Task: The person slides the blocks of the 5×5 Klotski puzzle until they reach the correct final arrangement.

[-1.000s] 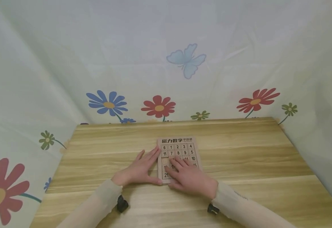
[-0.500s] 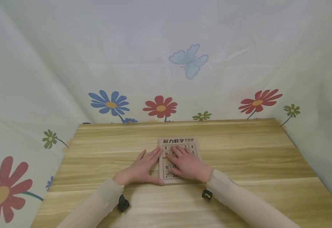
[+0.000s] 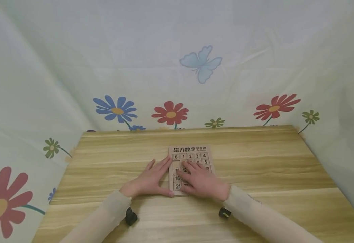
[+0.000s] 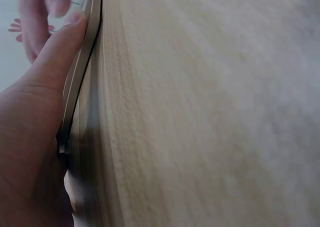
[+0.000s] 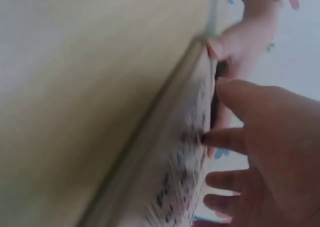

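A number sliding puzzle (image 3: 189, 149) with several numbered tiles lies flat on the table. In the head view, its gap (image 3: 176, 164) is at the left of the second row, just above tile 11 (image 3: 177, 170). My left hand (image 3: 148, 181) spreads along the puzzle's left side, fingertips at the upper left edge and thumb at the near corner; the left wrist view has that thumb (image 4: 62, 47) against the edge. My right hand (image 3: 206, 184) lies over the tiles, its fingertips at the left columns, covering much of the lower right. The right wrist view shows its fingers (image 5: 227, 139) extended.
The wood-patterned table (image 3: 271, 162) extends on all sides of the puzzle. A pale curtain with flowers and a butterfly (image 3: 201, 64) hangs behind its far edge. Each wrist wears a small black device, one at the left cuff (image 3: 131, 216) and one at the right cuff (image 3: 224, 213).
Tile 11 has slid down one row toward me, so the gap moved from the third row to the second. My right hand went up the board, then back down. The left hand stayed put.
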A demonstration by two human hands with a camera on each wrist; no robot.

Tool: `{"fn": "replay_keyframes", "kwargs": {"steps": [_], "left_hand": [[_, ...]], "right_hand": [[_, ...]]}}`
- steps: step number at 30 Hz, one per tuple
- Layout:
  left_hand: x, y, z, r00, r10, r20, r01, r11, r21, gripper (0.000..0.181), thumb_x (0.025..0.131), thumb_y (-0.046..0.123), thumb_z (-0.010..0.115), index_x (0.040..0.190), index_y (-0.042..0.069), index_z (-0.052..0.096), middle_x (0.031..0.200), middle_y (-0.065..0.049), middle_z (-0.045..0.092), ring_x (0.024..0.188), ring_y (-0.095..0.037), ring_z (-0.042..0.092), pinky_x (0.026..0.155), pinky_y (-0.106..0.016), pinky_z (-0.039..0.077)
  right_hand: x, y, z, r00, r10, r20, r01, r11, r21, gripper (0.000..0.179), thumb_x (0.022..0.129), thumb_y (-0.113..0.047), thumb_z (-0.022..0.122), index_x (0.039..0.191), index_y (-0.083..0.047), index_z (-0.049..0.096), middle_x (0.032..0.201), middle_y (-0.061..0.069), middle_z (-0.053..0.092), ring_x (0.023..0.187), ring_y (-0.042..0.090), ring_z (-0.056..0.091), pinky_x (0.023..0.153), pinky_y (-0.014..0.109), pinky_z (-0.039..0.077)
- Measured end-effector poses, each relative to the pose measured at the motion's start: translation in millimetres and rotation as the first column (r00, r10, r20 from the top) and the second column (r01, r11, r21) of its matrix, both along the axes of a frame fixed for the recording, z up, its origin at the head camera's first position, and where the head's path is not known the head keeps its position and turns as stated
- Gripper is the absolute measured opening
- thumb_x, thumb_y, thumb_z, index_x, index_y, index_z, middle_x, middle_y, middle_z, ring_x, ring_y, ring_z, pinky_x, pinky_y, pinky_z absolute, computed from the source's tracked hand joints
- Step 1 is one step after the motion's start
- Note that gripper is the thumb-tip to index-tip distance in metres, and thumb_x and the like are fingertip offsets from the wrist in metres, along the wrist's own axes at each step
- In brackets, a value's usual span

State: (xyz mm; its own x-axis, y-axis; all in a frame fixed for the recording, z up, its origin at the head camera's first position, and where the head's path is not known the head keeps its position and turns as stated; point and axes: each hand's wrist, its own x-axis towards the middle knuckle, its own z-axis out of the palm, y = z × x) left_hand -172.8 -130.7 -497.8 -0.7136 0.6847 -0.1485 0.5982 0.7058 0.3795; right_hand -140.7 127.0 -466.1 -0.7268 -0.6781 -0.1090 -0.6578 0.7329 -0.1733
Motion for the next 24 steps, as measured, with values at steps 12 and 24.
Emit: {"fn": "replay_keyframes", "kwargs": {"steps": [12,24], "left_hand": [[1.7,3.0,-2.7,1.000,-0.009,0.012,0.009,1.000,0.000,0.130,0.079,0.084,0.064,0.168,0.009,0.007,0.175,-0.007,0.000,0.161,-0.028,0.011,0.128,-0.060,0.001],[-0.5,0.8,-4.4,1.000,0.010,-0.002,-0.010,1.000,-0.022,0.132,0.078,0.086,0.063,0.168,0.011,0.004,0.175,-0.005,-0.003,0.161,-0.025,0.010,0.128,-0.058,0.000]], "right_hand": [[-36.5,-4.7,-4.4,0.995,-0.078,-0.066,0.078,0.997,-0.006,0.061,0.107,-0.049,0.052,0.157,-0.014,0.049,0.164,0.024,0.037,0.152,0.044,0.032,0.119,0.065,0.033],[-14.0,-0.9,-2.5,0.998,-0.043,-0.037,0.042,0.999,-0.003,0.063,0.107,-0.051,0.050,0.159,-0.015,0.046,0.166,0.022,0.035,0.154,0.043,0.029,0.121,0.065,0.030]]}}
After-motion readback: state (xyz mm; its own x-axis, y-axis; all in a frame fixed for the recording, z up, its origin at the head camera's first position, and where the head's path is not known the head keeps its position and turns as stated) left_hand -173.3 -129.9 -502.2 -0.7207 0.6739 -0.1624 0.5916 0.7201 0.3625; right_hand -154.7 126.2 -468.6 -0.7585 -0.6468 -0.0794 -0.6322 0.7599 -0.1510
